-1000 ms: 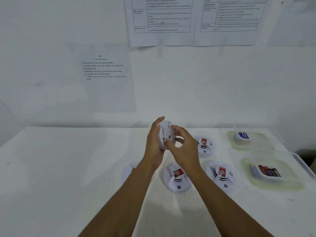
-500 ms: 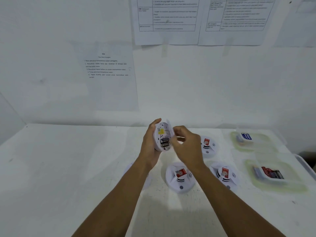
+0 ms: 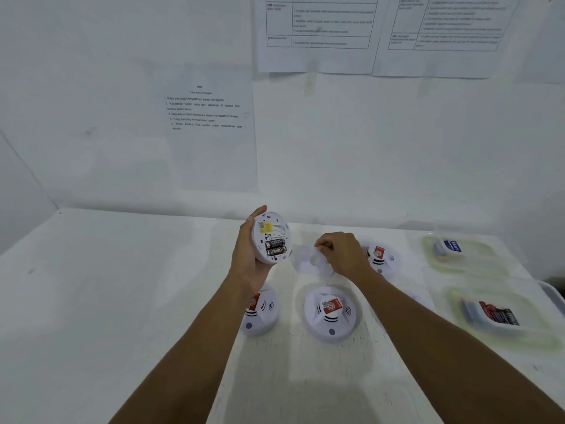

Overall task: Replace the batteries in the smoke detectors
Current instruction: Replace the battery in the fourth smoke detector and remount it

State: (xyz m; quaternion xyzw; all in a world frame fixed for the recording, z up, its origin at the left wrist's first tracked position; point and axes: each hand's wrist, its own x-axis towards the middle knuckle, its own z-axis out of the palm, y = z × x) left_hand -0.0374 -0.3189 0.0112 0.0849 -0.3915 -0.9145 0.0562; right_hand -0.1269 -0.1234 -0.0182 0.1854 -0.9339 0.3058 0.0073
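My left hand [image 3: 249, 258] grips a white smoke detector [image 3: 270, 238] held up with its back toward me. Two black batteries [image 3: 275, 246] sit in its open compartment below a yellow label. My right hand [image 3: 342, 254] pinches the removed round white back cover [image 3: 310, 261] low over the table, just right of the detector. Three more detectors lie face up on the table: one [image 3: 261, 313] partly under my left forearm, one [image 3: 330, 312] in the middle, one [image 3: 380, 258] behind my right hand.
Two clear plastic trays stand on the white table at the right: the far tray [image 3: 458, 255] holds a blue pack, the near tray [image 3: 501, 319] holds red and black batteries. Printed sheets [image 3: 211, 117] hang on the wall behind.
My right hand has pulled the back cover off the held detector and carried it right and down toward the table. The batteries now show. My left hand has turned the detector's back toward me.
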